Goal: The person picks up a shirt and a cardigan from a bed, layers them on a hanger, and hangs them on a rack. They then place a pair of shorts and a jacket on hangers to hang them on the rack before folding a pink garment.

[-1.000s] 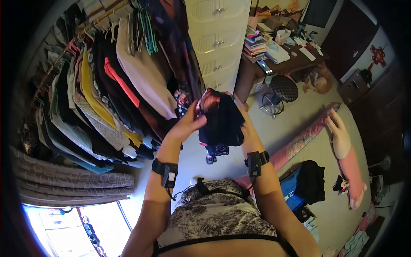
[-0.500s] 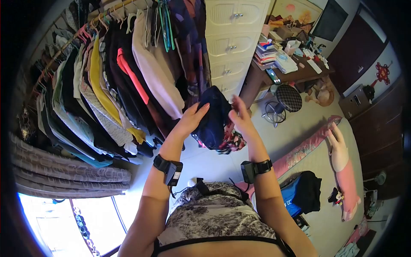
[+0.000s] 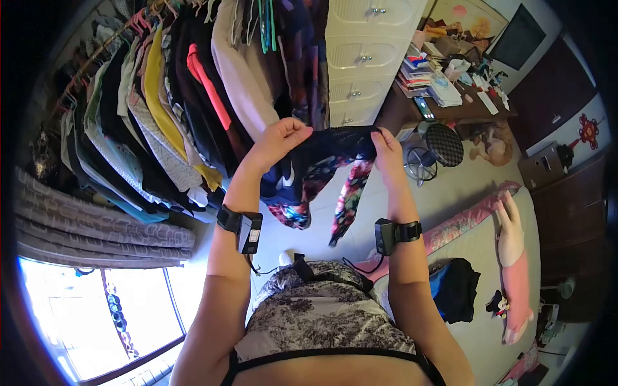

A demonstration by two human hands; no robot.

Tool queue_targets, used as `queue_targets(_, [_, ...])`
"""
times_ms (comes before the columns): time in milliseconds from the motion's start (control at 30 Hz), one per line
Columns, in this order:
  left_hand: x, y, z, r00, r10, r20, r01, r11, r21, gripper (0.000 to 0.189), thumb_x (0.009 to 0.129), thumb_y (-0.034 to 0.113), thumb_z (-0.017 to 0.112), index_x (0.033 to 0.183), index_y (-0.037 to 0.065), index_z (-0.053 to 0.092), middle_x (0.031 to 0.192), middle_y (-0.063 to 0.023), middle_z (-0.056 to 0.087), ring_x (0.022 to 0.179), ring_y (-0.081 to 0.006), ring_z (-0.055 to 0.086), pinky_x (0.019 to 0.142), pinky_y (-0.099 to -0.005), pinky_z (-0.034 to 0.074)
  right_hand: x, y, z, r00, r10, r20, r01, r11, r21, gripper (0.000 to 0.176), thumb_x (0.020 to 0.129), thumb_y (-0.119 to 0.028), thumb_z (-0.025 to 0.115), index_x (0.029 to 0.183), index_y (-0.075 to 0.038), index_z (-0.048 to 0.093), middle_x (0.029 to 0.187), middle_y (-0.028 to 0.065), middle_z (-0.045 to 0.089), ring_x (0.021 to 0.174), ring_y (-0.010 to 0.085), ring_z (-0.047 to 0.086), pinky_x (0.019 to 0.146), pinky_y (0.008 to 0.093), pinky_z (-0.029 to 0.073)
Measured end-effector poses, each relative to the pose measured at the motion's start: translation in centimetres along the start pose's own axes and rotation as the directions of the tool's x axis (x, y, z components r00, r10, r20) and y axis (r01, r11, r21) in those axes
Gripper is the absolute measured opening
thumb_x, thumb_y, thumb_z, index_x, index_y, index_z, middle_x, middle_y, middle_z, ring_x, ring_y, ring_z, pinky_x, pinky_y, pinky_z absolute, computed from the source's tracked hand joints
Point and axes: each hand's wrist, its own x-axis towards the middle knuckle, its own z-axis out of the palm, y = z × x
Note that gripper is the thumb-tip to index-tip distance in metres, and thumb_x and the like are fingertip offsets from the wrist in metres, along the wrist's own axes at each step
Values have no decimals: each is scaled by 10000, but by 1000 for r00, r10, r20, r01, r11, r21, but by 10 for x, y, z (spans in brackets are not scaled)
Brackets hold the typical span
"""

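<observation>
A pair of floral leggings (image 3: 320, 175) with a dark waistband hangs stretched between my hands. My left hand (image 3: 282, 142) pinches the waistband at its left end, fingers closed. At the right end, my right hand (image 3: 388, 152) grips the band between thumb and fingers. Both patterned legs dangle below it, the left one bunched and the right one hanging slanted. Behind my left hand hangs a pale long coat (image 3: 241, 71), close to the garment.
Clothes on hangers (image 3: 141, 116) crowd the rail at left. A white drawer cabinet (image 3: 370, 83) stands ahead. At right are a round stool (image 3: 444, 145), a cluttered desk (image 3: 470, 114), and a bed (image 3: 473, 241) bearing folded dark clothing (image 3: 460, 289) and a long pink plush toy (image 3: 515, 276).
The bundled garment has been spread out, its waistband now stretched sideways and its legs hanging. My right hand has closed on the band and my hands have moved apart. The view has shifted slightly.
</observation>
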Motion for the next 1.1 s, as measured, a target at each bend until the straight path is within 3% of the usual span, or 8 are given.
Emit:
queue_targets(200, [-12, 0, -12, 997, -24, 71, -9, 904, 427, 364, 722, 72, 751, 1040, 10, 584, 865, -55, 644, 817, -145, 579, 747, -282, 449, -1, -21, -3, 988, 113, -104, -91, 977, 193, 189, 941, -205, 515, 996, -50, 609, 800, -18, 604, 694, 59, 534, 621, 220, 430])
queue_targets(333, [-16, -19, -11, 984, 33, -174, 69, 834, 547, 198, 766, 54, 668, 947, -16, 628, 813, -38, 634, 782, -102, 568, 731, -280, 460, 4, -25, -13, 989, 88, -122, -69, 985, 155, 271, 909, -290, 553, 1093, -92, 568, 814, 21, 613, 579, 105, 556, 457, 308, 471])
queue_targets(400, [-16, -16, 3, 992, 75, -101, -24, 901, 433, 200, 769, 28, 643, 964, -15, 625, 806, -35, 626, 794, -92, 566, 743, -273, 462, 5, -14, -17, 997, -25, -71, 19, 997, -79, 344, 890, -308, 576, 1146, -81, 542, 860, 41, 617, 597, 131, 572, 470, 329, 486])
queue_targets(500, [-9, -10, 29, 994, 112, -1, -107, 951, 289, 235, 750, -28, 595, 983, -6, 619, 856, -33, 617, 833, -104, 568, 751, -255, 467, 2, -4, -7, 961, -252, 118, 276, 911, -306, 603, 769, -249, 749, 1281, -74, 483, 1210, 109, 541, 1071, 220, 507, 930, 321, 403])
queue_targets(567, [-4, 5, 46, 992, 127, 3, -121, 942, 314, 238, 737, -23, 597, 974, -10, 621, 857, -45, 615, 828, -113, 570, 733, -254, 465, -2, -16, 9, 704, -494, 511, 643, 748, -163, 660, 754, -243, 770, 1311, -70, 461, 1200, 130, 575, 1048, 212, 570, 823, 333, 461])
queue_targets(633, [-4, 16, 58, 981, 160, -107, -112, 928, 356, 220, 731, -12, 604, 949, -10, 632, 846, -70, 618, 811, -137, 585, 711, -263, 463, -11, -18, 20, 783, -224, 580, 378, 912, -158, 530, 795, -199, 727, 1259, -65, 508, 1080, 132, 635, 939, 215, 627, 762, 314, 483])
queue_targets(933, [-13, -12, 35, 916, 183, -358, 89, 777, 624, 214, 799, 173, 664, 957, 29, 659, 847, -153, 649, 773, -301, 632, 699, -359, 491, 23, -31, 32, 885, -360, 293, 415, 897, -151, 149, 889, -80, 566, 1013, -17, 617, 857, 81, 642, 791, 164, 598, 740, 270, 466])
queue_targets(1100, [5, -40, -14, 876, -34, -482, 166, 958, 235, 201, 877, 154, 573, 1031, 36, 623, 959, -150, 648, 909, -243, 638, 782, -350, 492, 63, -35, 46, 947, -243, 211, 250, 968, -8, 154, 918, -117, 533, 1010, -9, 594, 852, 20, 611, 799, 87, 540, 753, 226, 431])
